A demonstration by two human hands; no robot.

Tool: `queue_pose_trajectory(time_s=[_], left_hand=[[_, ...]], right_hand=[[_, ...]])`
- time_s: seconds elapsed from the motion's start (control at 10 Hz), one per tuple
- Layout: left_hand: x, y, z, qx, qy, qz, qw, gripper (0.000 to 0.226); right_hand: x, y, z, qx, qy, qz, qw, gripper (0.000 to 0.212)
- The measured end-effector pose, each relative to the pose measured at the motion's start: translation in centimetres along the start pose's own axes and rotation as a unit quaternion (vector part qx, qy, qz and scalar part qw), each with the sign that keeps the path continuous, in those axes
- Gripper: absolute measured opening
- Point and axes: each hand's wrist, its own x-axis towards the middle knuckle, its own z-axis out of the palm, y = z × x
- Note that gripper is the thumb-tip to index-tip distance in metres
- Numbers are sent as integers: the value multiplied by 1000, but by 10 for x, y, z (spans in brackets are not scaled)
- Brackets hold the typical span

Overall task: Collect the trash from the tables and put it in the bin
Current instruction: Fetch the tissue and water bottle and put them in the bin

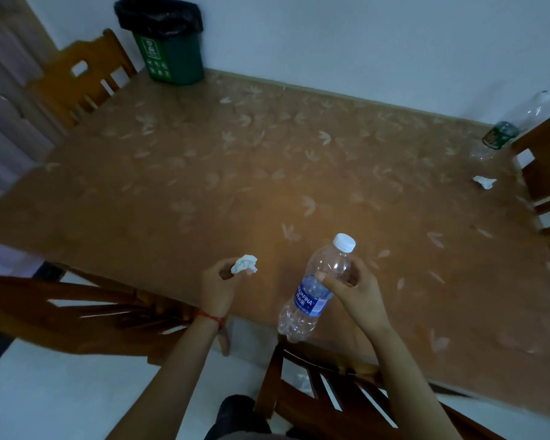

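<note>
Brown leaf-print cloth covers the whole table [267, 173], and the lighting is pretty dim. The left hand [218, 281] hangs over the near edge at about 7 o'clock, fingers curled in around a crumpled white tissue [244, 264], pinched at the fingertips. There's a red string bracelet [211, 319] on that wrist.

The right hand [351, 289] is at roughly 5 o'clock, thumb and fingers wrapped around the upper body of a clear plastic bottle [315, 290]. The bottle is tilted, white cap [344, 242] pointing up and away, bottom end hanging just over the table edge. The blue label reads "AQUAFINA" with some smaller characters under it that I can't make out. It looks empty.

More trash sits way over at 2 o'clock: a second clear bottle [518, 122] with a green label lies on its side by the wall, too blurry to read. Just nearer than that, a small white paper wad [485, 181] lies on the cloth, close to the right edge.

The green bin [172, 55] stands at the far corner, 11 o'clock, lined with a black bag [158, 14]. It has white icons and print on the front, not legible. Wooden chairs surround the table, one [86, 77] right beside the bin, one [543, 173] at 3 o'clock and two tucked in at the near side.
</note>
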Motion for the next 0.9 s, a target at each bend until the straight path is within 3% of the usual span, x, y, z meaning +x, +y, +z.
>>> queue_pose_trajectory(time_s=[0.1,0.2,0.5,0.7,0.9], left_hand=[[-17,15,-15,-20,31,82,996,29],[-41,12,-32,-41,91,106,989,32],[-136,-16,-55,-50,309,72,947,28],[-206,-41,-71,-92,407,28,909,23],[-260,-65,-89,-117,474,-11,872,22]], right_hand=[[0,-4,10,2,-38,-14,999,46],[-1,-12,18,10,-86,-36,996,45],[-29,-27,43,53,-282,-78,955,35],[-52,-39,66,-73,-352,-114,926,34],[-90,-58,96,-100,-454,-155,872,43]])
